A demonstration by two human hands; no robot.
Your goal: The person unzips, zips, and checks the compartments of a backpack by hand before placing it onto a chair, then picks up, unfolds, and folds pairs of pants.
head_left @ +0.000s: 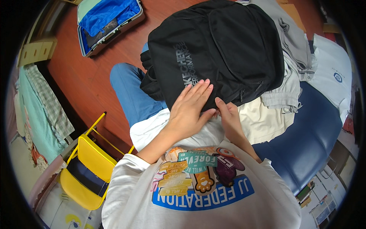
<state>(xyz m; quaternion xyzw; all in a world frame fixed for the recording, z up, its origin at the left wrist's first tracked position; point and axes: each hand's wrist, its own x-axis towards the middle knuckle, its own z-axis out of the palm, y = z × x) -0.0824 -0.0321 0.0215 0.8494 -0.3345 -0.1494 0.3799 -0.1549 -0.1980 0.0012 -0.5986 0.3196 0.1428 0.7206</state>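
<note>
Both hands meet at the near lower edge of the black backpack (221,49) on the lap: left hand (190,107) flat and unclenched, right hand (227,114) pinching its hem; soft, floppy, likely light, best gripped by that edge.

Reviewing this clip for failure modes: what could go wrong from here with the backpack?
The black backpack rests partly on the lap, partly on the clothes pile; it could slide toward the floor. The left hand lies flat, not gripping. The right hand pinches near the lower edge, where the cream cloth might snag.
</note>
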